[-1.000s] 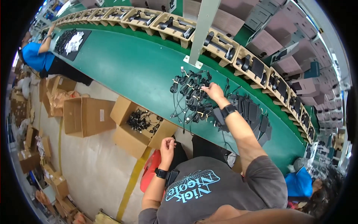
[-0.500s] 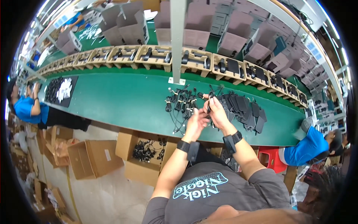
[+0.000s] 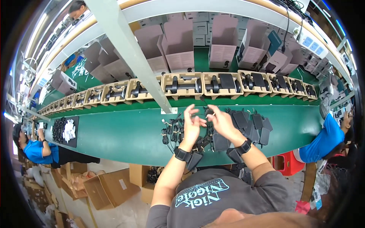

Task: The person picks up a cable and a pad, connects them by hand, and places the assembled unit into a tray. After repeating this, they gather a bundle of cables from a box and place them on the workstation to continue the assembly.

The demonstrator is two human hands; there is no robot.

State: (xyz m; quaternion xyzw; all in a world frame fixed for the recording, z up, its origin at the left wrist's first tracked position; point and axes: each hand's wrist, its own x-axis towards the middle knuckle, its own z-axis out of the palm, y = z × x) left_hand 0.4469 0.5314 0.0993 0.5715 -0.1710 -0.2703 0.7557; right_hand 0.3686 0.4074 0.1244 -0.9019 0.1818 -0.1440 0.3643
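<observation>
Green worktable stretches across the workshop, with tied black cables at its near side and flat black slabs to their right. Over them the right hand pinches what looks like a black cable bundle; beside it the left hand has its fingers loosely spread, and I can't tell whether they touch it. A slack pinch could let the bundle drop and tangle below; its seeming plug end, pointing at the pulp trays, might snag a rim if swung forward. Half a second ago the left hand sat nearer the chest; now it's level with the right, and more upright cartons show beyond.
</observation>
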